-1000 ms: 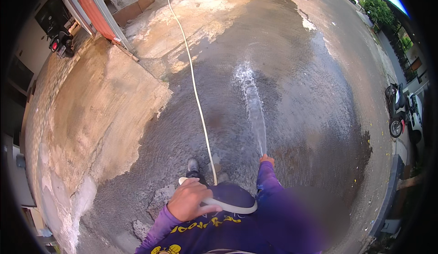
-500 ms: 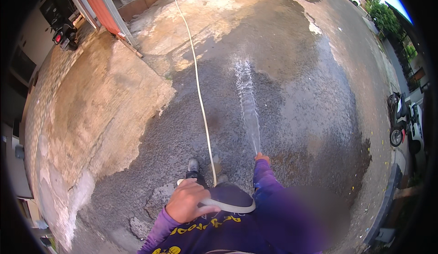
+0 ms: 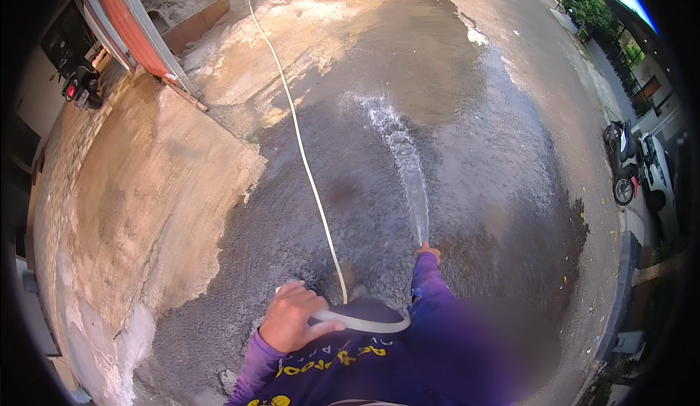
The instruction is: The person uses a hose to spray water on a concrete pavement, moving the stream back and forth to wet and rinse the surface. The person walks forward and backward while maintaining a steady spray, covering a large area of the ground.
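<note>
My left hand (image 3: 295, 318) is closed round a pale garden hose (image 3: 373, 325) close to my body. From that hand the hose curves across my dark shirt toward my right arm. Farther out, my right hand (image 3: 429, 251) is closed at the end of my outstretched arm, and a jet of water (image 3: 410, 169) shoots forward from it. The hose end there is mostly hidden by the fingers. The water lands and splashes on the dark wet pavement (image 3: 357, 216). A long stretch of the same pale hose (image 3: 297, 125) runs along the ground away from me.
Dry tan concrete (image 3: 168, 209) lies to the left, beside a red metal gate (image 3: 138, 16) and a parked motorcycle (image 3: 82, 87). At right, a scooter (image 3: 622, 162) stands next to a white vehicle (image 3: 656, 169) along the road. A low brown wall (image 3: 197, 25) is at the far left.
The water jet now bends up and to the left, its splash landing a little farther left. My right hand has shifted slightly right. The whole view has turned, so the surroundings sit farther left.
</note>
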Tool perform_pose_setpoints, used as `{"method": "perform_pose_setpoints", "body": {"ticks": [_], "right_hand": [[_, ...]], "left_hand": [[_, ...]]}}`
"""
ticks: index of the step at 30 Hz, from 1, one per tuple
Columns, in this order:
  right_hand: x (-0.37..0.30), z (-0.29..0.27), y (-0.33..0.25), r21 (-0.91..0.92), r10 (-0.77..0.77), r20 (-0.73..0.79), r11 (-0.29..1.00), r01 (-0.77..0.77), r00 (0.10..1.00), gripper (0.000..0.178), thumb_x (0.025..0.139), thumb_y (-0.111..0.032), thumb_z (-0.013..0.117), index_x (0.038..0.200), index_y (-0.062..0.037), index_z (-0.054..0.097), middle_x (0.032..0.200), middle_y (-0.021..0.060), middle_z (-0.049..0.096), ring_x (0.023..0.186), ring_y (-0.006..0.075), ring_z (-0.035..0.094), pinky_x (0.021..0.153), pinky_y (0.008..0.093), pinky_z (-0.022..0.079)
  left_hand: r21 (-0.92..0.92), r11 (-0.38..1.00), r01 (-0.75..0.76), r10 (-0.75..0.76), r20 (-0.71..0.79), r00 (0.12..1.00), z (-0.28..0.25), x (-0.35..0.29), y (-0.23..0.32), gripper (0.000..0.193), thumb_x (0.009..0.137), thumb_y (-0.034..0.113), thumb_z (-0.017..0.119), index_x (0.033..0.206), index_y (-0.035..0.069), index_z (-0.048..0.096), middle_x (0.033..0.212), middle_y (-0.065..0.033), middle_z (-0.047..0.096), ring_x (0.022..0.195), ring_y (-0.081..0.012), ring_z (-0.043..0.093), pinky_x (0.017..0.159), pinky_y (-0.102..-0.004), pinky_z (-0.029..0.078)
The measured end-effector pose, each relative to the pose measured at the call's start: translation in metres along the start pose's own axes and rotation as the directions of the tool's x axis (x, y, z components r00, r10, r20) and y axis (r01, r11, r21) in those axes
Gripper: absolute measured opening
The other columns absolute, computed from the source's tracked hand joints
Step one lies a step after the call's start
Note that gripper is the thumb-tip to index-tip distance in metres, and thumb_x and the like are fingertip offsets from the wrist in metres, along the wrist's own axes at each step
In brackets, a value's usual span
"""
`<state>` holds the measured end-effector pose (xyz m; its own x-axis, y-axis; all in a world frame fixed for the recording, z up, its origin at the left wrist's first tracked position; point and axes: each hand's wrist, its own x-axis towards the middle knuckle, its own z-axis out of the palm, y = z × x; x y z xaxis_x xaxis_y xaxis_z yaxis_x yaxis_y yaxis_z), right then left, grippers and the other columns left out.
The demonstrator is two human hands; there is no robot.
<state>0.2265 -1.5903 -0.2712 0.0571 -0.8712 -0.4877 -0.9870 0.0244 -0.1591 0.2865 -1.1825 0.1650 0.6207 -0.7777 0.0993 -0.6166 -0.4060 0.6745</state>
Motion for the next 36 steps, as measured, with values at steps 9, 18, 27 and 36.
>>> {"method": "perform_pose_setpoints", "body": {"ticks": [9,18,27,36], "right_hand": [[-0.002,0.002,0.013,0.059,-0.027,-0.010,0.998,0.027,1.000,0.038,0.085,-0.050,0.070,0.111,-0.0221,0.075,0.116,0.0199,0.070,0.110,0.0365,0.069,0.095,0.0476,0.054],[-0.051,0.010,0.016,-0.033,-0.051,-0.080,0.998,0.048,0.996,0.038,0.086,-0.049,0.067,0.114,-0.0249,0.074,0.117,0.0153,0.072,0.110,0.0386,0.069,0.096,0.0485,0.053],[-0.123,-0.008,-0.023,0.092,0.039,-0.048,0.995,-0.035,0.998,0.046,0.087,-0.050,0.063,0.115,-0.0153,0.074,0.118,0.0201,0.071,0.113,0.0392,0.067,0.097,0.0482,0.053],[-0.115,0.017,-0.059,0.063,0.045,-0.081,0.997,-0.040,0.996,0.063,0.089,-0.053,0.064,0.113,0.0051,0.070,0.116,0.0256,0.071,0.114,0.0389,0.068,0.099,0.0445,0.052]], "left_hand": [[-0.071,0.995,-0.073,0.080,0.097,0.992,-0.040,-0.004,-0.051,0.039,0.079,0.044,0.082,0.078,0.008,0.068,0.070,-0.0074,0.062,0.075,-0.0294,0.065,0.098,-0.0461,0.047],[-0.143,0.979,-0.148,0.165,0.115,0.979,-0.093,-0.020,-0.117,0.038,0.080,0.044,0.082,0.080,0.008,0.068,0.071,-0.0080,0.062,0.076,-0.0305,0.065,0.098,-0.0455,0.046],[-0.142,0.973,-0.182,0.200,0.126,0.972,-0.131,-0.021,-0.154,0.038,0.079,0.043,0.083,0.079,0.008,0.067,0.070,-0.0069,0.061,0.075,-0.0285,0.065,0.099,-0.0460,0.046],[-0.086,0.975,-0.207,0.215,0.099,0.972,-0.161,-0.010,-0.145,0.037,0.072,0.041,0.089,0.074,0.010,0.068,0.071,-0.0040,0.065,0.071,-0.0240,0.064,0.098,-0.0436,0.045]]}}
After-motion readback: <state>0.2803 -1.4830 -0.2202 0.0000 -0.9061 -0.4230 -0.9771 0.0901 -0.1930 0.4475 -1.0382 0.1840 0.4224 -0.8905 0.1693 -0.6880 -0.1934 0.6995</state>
